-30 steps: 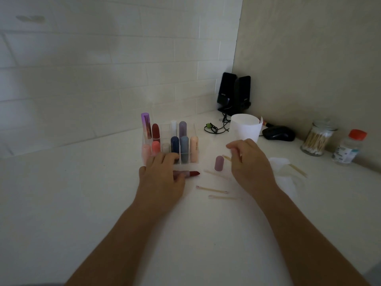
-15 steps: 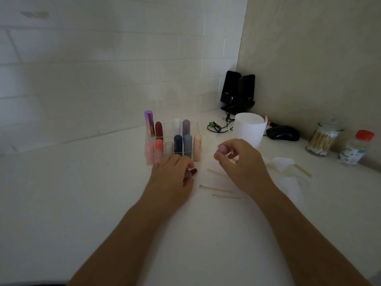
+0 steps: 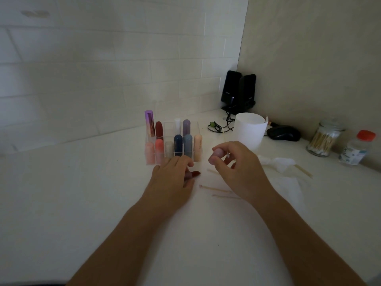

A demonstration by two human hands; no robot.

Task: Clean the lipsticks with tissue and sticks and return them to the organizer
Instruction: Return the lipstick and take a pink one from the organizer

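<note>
left hand (image 3: 171, 178) curled round open red lipstick (image 3: 195, 173), just in front of organizer (image 3: 168, 129); right hand (image 3: 239, 172) pinching mauve cap (image 3: 215, 154), right of organizer; recapping step, prob; next: cap lined up straight w/ lipstick, no smear

Dim white table (image 3: 82, 203) meets tiled wall (image 3: 103, 69), beige wall (image 3: 309, 48).
</note>
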